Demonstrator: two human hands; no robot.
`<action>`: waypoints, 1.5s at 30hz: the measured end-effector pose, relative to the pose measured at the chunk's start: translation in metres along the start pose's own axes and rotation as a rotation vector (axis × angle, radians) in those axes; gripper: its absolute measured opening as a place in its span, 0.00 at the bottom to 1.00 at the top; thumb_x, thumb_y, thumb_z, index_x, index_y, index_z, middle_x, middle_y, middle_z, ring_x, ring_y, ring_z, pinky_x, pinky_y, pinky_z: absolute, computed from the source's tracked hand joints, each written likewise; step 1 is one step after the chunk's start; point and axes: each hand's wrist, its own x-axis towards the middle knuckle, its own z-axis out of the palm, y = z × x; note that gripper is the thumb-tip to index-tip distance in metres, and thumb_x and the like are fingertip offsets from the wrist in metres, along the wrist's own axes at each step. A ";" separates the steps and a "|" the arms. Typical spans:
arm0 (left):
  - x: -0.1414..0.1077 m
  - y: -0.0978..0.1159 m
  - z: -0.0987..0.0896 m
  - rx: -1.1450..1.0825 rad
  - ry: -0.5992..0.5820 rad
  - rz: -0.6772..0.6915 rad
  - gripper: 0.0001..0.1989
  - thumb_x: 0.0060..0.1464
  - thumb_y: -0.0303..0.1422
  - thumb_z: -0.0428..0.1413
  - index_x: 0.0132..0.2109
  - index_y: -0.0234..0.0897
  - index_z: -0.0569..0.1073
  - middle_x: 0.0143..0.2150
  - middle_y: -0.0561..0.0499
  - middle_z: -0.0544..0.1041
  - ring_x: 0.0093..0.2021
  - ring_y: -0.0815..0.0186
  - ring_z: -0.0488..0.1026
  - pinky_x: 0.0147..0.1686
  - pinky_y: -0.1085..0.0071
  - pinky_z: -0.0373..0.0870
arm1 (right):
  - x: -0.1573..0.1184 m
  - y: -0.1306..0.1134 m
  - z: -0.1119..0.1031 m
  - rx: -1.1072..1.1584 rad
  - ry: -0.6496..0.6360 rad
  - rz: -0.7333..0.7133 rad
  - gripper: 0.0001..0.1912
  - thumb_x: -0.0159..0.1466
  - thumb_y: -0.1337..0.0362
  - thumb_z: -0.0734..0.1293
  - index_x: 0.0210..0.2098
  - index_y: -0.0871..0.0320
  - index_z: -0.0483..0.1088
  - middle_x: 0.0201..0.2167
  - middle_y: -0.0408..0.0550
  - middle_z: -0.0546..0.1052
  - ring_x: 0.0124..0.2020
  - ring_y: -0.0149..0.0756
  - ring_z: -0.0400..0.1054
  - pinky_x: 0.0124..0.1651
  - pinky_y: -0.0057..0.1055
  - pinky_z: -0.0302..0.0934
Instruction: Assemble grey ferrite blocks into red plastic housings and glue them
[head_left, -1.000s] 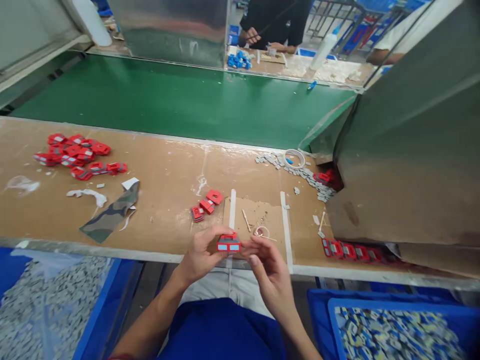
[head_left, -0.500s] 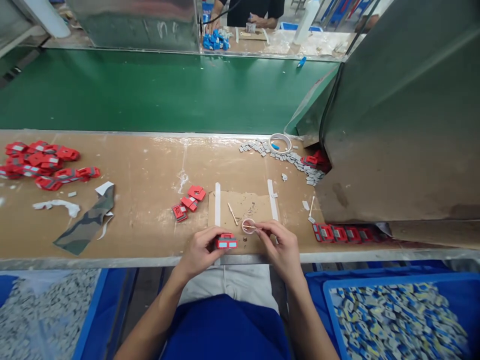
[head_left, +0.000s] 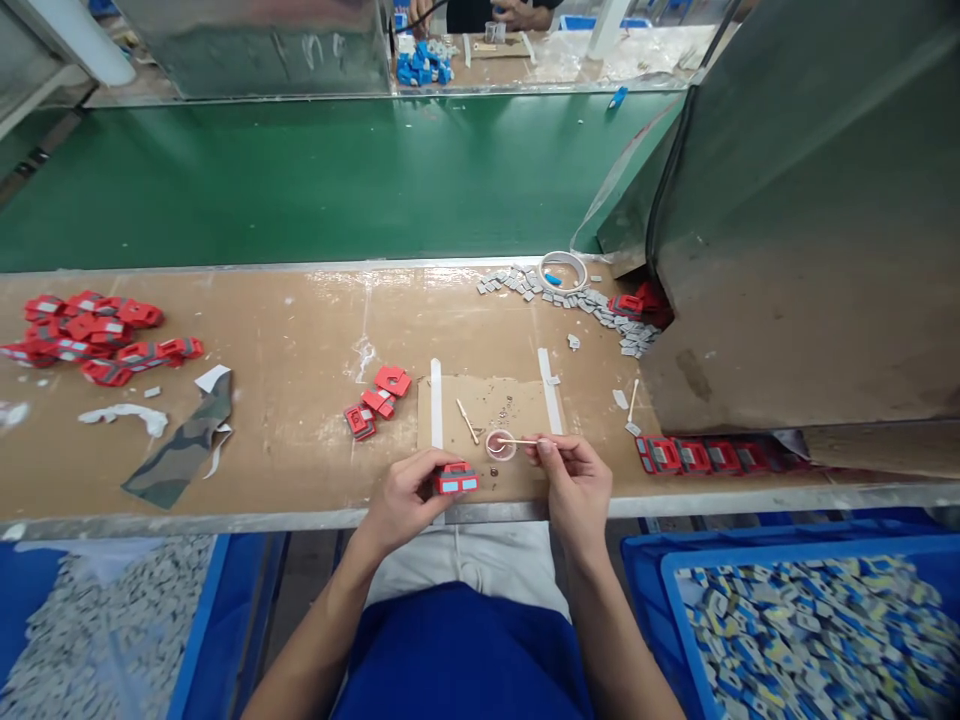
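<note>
My left hand (head_left: 409,492) pinches a red block with pale windows (head_left: 456,479) near the front edge of the table. A thin stick (head_left: 521,441) is held between the fingers of my right hand (head_left: 576,482); its tip is over a small clear cup (head_left: 500,446). Another stick (head_left: 467,421) lies on the taped cardboard (head_left: 487,400), left of the cup. Several red blocks (head_left: 379,402) rest on the table up and to the left of my left hand.
Red pieces (head_left: 97,330) pile up at the far left, near a camouflage scrap (head_left: 184,445). Small grey pieces (head_left: 600,310) and a tape roll (head_left: 562,272) lie at the back right. A metal panel (head_left: 810,220) rises at right, beside a red block row (head_left: 694,456). A person works opposite.
My right hand has moved slightly right, and more of the stick shows, lying more level across the cup. My left hand keeps the red block. The view has shifted a little.
</note>
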 end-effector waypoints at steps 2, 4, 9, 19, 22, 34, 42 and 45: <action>0.000 0.001 0.001 0.013 -0.005 -0.007 0.07 0.60 0.31 0.63 0.46 0.38 0.80 0.41 0.45 0.84 0.38 0.60 0.80 0.36 0.69 0.73 | -0.005 -0.008 0.000 0.007 -0.008 -0.022 0.16 0.66 0.50 0.75 0.33 0.58 0.77 0.31 0.51 0.85 0.27 0.34 0.79 0.32 0.30 0.76; 0.000 0.003 0.002 0.019 -0.008 -0.020 0.06 0.60 0.33 0.64 0.44 0.38 0.79 0.38 0.47 0.83 0.35 0.62 0.78 0.33 0.71 0.70 | -0.014 -0.018 0.002 0.001 -0.060 -0.075 0.12 0.67 0.55 0.75 0.35 0.57 0.78 0.32 0.50 0.85 0.29 0.36 0.80 0.33 0.30 0.77; 0.001 0.005 0.004 0.054 0.010 0.004 0.05 0.61 0.33 0.63 0.43 0.38 0.79 0.36 0.47 0.81 0.34 0.62 0.77 0.33 0.71 0.70 | -0.032 -0.030 0.011 -0.111 -0.226 -0.215 0.04 0.70 0.62 0.73 0.37 0.54 0.79 0.36 0.50 0.87 0.38 0.41 0.84 0.43 0.34 0.79; -0.001 0.004 0.007 0.106 0.008 0.028 0.05 0.61 0.31 0.63 0.45 0.39 0.79 0.37 0.48 0.81 0.34 0.63 0.76 0.36 0.70 0.72 | -0.033 -0.030 0.016 -0.276 -0.266 -0.300 0.09 0.72 0.59 0.70 0.36 0.53 0.78 0.35 0.49 0.86 0.36 0.41 0.84 0.40 0.34 0.79; 0.000 0.004 0.007 0.096 0.016 0.062 0.05 0.61 0.30 0.62 0.45 0.38 0.79 0.36 0.48 0.80 0.34 0.63 0.76 0.35 0.71 0.71 | -0.033 -0.031 0.016 -0.264 -0.289 -0.314 0.07 0.72 0.61 0.70 0.37 0.53 0.77 0.35 0.49 0.86 0.37 0.41 0.84 0.40 0.33 0.79; 0.000 0.005 0.005 0.079 0.000 0.054 0.06 0.61 0.30 0.61 0.45 0.39 0.80 0.38 0.47 0.82 0.36 0.62 0.77 0.36 0.70 0.72 | -0.030 -0.036 0.016 -0.234 -0.305 -0.286 0.05 0.70 0.64 0.71 0.36 0.54 0.77 0.34 0.47 0.86 0.35 0.38 0.83 0.40 0.31 0.77; 0.000 0.003 0.002 0.046 -0.002 0.052 0.05 0.61 0.30 0.63 0.44 0.37 0.79 0.38 0.48 0.82 0.36 0.63 0.78 0.36 0.71 0.71 | -0.009 -0.031 -0.008 -0.275 -0.121 -0.320 0.04 0.69 0.64 0.72 0.36 0.55 0.78 0.34 0.47 0.81 0.36 0.37 0.77 0.39 0.33 0.71; -0.001 0.001 0.000 0.037 -0.005 0.054 0.06 0.61 0.30 0.64 0.46 0.37 0.79 0.40 0.47 0.83 0.38 0.63 0.79 0.38 0.71 0.72 | -0.006 -0.026 -0.003 -0.353 -0.179 -0.334 0.06 0.71 0.64 0.70 0.37 0.54 0.79 0.35 0.47 0.77 0.34 0.35 0.73 0.35 0.30 0.68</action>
